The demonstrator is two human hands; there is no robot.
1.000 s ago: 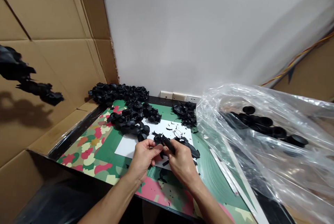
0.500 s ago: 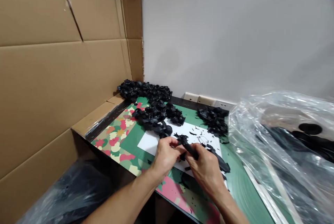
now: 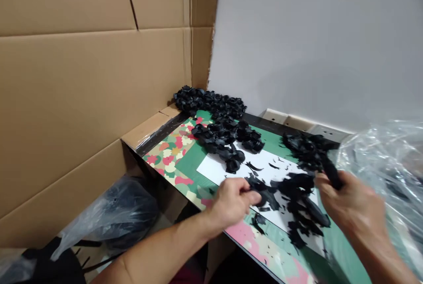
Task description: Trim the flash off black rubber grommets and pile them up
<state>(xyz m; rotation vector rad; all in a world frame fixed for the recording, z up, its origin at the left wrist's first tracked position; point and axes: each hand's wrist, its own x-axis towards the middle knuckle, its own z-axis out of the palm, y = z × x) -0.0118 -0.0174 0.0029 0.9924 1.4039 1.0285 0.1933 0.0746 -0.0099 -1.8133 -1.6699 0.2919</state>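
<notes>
**At the near edge of the tabletop: left hand on a black part, right hand round a dark tool**

- Left hand [image 3: 231, 202]: thumb and forefinger pinched together on a small black part [image 3: 264, 193]. The other fingers are curled under and the forearm comes in from 7 o'clock.
- The black part sits at 3 o'clock from that hand, right at the fingertips, low over the white sheet [image 3: 218, 167]. Its outline is ragged and I can't read a clear long axis.
- Right hand [image 3: 352, 207]: closed round a dark tool [image 3: 330, 171], knuckles up. The tool's long axis runs roughly 11 to 5 o'clock, with the free end at 11. Motion blur is heavy here; it may be a trimming knife, but I can't confirm that.
- Key relation: the left hand touches the part. The right hand and tool are off at the part's 3 o'clock, apart from it, with a scatter of black scraps [image 3: 297, 213] between them. The tool tip is above and right of the part and not in contact.
- Surroundings:
  - A pile of black parts [image 3: 214, 112] lies at 12 o'clock against the wall corner.
  - A smaller heap [image 3: 304, 147] lies at 1 o'clock.
  - A clear plastic bag [image 3: 380, 160] is at the far right.
  - A cardboard wall [image 3: 82, 99] stands at 9 o'clock.
  - The tabletop [image 3: 172, 160] carries a camouflage-pattern mat.
</notes>
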